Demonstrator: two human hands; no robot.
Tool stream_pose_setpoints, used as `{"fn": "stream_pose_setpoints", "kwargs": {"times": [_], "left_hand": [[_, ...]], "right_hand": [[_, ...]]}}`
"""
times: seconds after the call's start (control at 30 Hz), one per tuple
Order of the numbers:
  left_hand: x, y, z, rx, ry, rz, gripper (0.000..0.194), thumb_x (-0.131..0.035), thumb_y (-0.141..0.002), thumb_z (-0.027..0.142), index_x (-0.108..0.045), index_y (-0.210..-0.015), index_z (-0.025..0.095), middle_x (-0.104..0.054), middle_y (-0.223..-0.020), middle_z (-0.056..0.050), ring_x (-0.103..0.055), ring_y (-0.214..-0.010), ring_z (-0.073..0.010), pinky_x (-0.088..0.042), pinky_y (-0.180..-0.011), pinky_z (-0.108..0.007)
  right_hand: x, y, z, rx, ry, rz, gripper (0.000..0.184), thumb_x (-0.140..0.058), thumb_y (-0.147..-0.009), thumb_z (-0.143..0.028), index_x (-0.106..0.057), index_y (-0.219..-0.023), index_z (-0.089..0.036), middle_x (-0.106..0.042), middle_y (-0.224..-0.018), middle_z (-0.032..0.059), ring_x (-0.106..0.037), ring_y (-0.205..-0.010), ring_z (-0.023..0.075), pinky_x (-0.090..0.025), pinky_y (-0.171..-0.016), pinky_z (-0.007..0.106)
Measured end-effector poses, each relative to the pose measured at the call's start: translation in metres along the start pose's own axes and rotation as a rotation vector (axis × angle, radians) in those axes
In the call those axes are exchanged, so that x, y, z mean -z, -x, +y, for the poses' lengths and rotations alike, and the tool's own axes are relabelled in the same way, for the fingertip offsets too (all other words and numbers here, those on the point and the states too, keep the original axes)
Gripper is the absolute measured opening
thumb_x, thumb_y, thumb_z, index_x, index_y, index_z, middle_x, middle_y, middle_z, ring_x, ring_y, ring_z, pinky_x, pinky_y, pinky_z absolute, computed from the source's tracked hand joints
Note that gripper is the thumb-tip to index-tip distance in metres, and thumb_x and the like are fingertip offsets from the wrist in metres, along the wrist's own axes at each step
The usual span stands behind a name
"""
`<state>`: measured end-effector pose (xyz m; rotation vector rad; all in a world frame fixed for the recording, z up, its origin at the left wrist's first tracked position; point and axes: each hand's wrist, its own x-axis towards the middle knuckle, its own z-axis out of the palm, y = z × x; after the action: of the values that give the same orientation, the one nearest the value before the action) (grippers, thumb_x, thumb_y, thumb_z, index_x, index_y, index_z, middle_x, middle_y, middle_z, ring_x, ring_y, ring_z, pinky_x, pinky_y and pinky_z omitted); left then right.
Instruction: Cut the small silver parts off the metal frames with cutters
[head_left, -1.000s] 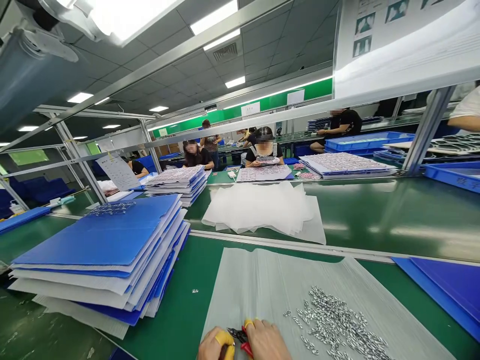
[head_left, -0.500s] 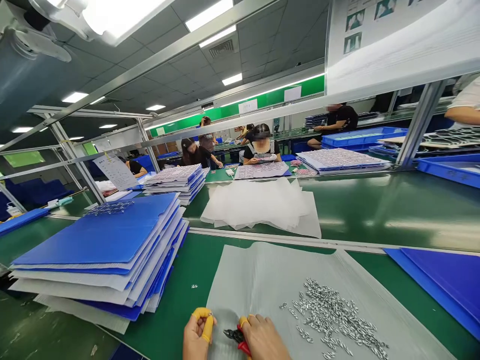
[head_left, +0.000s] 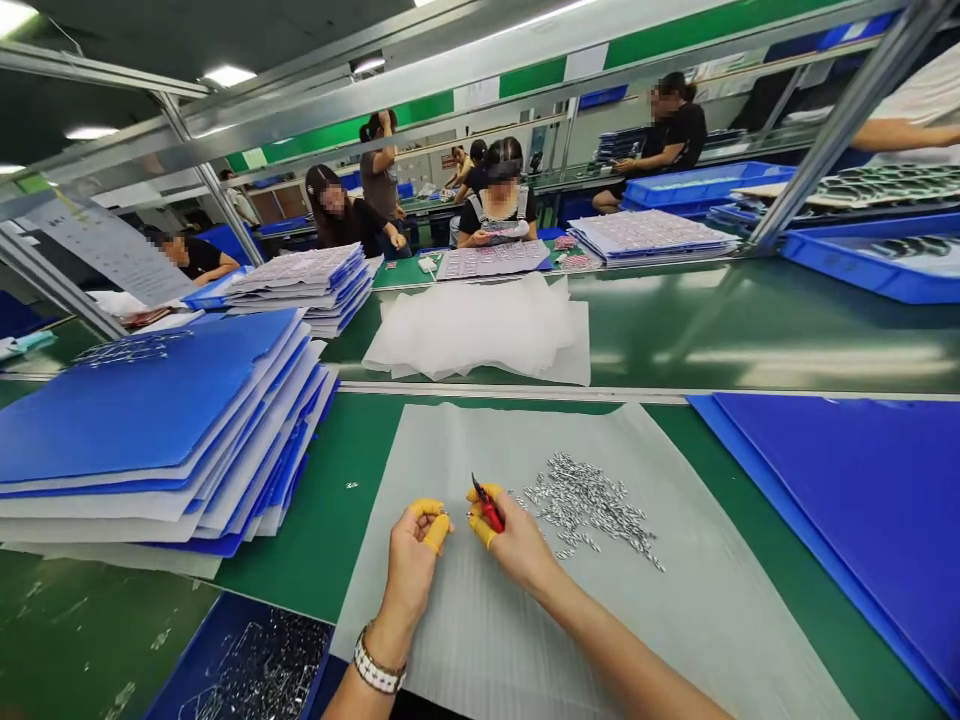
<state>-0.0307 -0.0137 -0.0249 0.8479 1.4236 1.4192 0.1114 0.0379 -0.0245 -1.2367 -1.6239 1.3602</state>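
My left hand (head_left: 412,555) is closed in a pinch, with yellow finger covers on thumb and forefinger. A tiny shiny metal piece (head_left: 445,513) shows at those fingertips. Facing it across a small gap, my right hand (head_left: 517,545) holds red-handled pliers (head_left: 490,508) in the palm, their dark jaws pointing up and away. Its covered thumb and forefinger come together at a small bright bit, too small to name. Both hands are over a pale grey sheet (head_left: 450,640). Just beyond my right hand lies a heap of small silvery twisted metal pieces (head_left: 581,495).
At left stands a tall stack of blue and white sheets (head_left: 150,400); below it, a blue bin (head_left: 247,660) holds metal bits. Blue boards (head_left: 847,500) lie at right. Beyond the rail are white sheets (head_left: 480,325) and a co-worker (head_left: 499,205) at the opposite bench.
The view has tipped downward, showing more of both forearms. My right hand has turned the pliers from pointing left to pointing upward, and its fingertips now face my left fingertips.
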Motion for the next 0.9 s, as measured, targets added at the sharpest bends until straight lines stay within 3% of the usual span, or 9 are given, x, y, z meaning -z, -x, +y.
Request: {"fn": "stream_pose_setpoints", "kwargs": {"times": [0.17,0.43,0.9], "left_hand": [[-0.013,-0.006,-0.010,0.010,-0.048,-0.055,0.024,-0.064,-0.074,0.036,-0.060,-0.085,0.016,-0.060,-0.070,0.000,-0.049,-0.057,-0.0099,-0.035,-0.053,-0.021],[-0.023,-0.009,-0.012,0.012,-0.002,-0.055,0.026,-0.069,-0.070,0.038,-0.062,-0.080,0.016,-0.057,-0.070,0.000,-0.047,-0.058,-0.0103,-0.037,-0.055,-0.023],[-0.032,-0.005,-0.002,0.074,0.070,-0.033,0.027,-0.073,-0.066,0.037,-0.063,-0.077,0.015,-0.052,-0.060,0.002,-0.043,-0.055,-0.0086,-0.034,-0.053,-0.020]], "right_hand": [[0.003,-0.001,0.008,0.013,-0.186,0.032,0.027,-0.056,-0.071,-0.026,-0.055,-0.098,-0.020,-0.062,-0.082,0.0014,-0.059,-0.077,0.0178,-0.047,-0.071,0.032],[0.002,-0.003,0.000,-0.039,-0.336,0.041,0.028,-0.059,-0.069,-0.025,-0.055,-0.096,-0.020,-0.058,-0.078,-0.0004,-0.056,-0.074,0.0167,-0.045,-0.071,0.031],[-0.001,0.001,0.000,-0.050,-0.430,0.055,0.030,-0.059,-0.068,-0.025,-0.054,-0.097,-0.020,-0.056,-0.077,-0.0011,-0.055,-0.072,0.0160,-0.045,-0.070,0.031]]}}
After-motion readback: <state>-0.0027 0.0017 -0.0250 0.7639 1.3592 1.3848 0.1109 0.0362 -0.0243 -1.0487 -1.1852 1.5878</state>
